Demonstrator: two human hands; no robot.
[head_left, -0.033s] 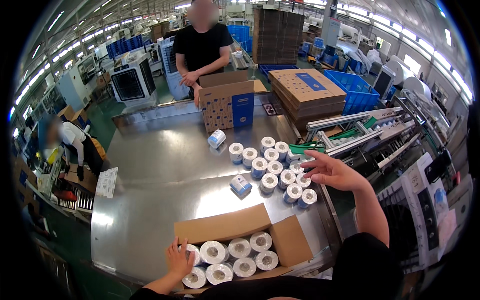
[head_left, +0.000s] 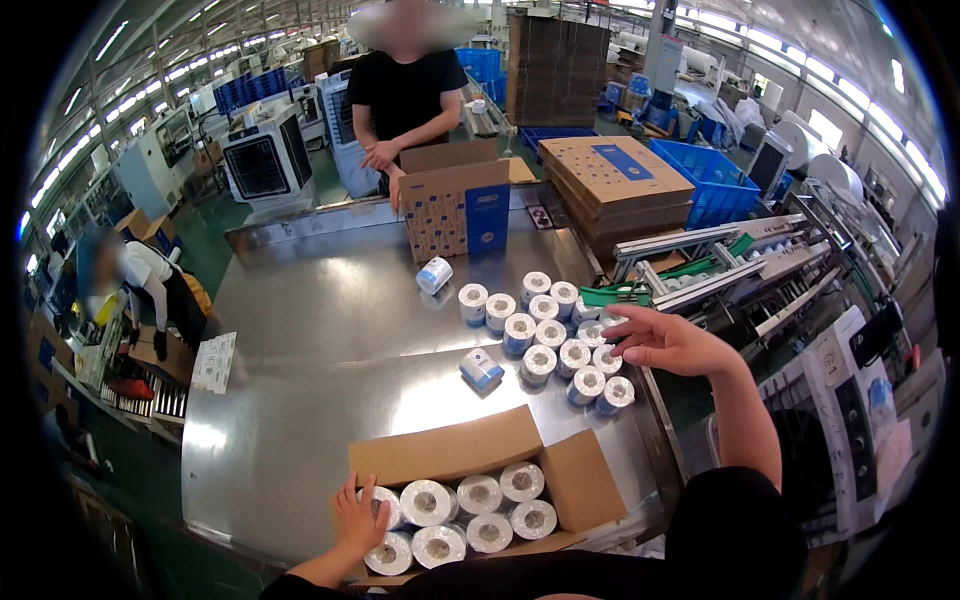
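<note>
An open cardboard carton lies near me with its flaps folded out. Two rows of wrapped paper rolls fill it, several in all. My left hand rests at the carton's left end, fingers spread over the edge and against the end roll. To the right, my right hand hovers open above a cluster of upright rolls, fingers apart and nothing in them. It partly covers the rolls at the cluster's right side. A single roll lies on its side left of the cluster, and another roll lies farther back.
Across the metal table, a person in black stands behind an upright printed carton. Flattened cartons are stacked at the back right, near a blue crate. A conveyor borders the right side. Paper sheets lie at the left edge.
My right hand has dipped slightly over the cluster of rolls. My left hand and the rolls have stayed in place.
</note>
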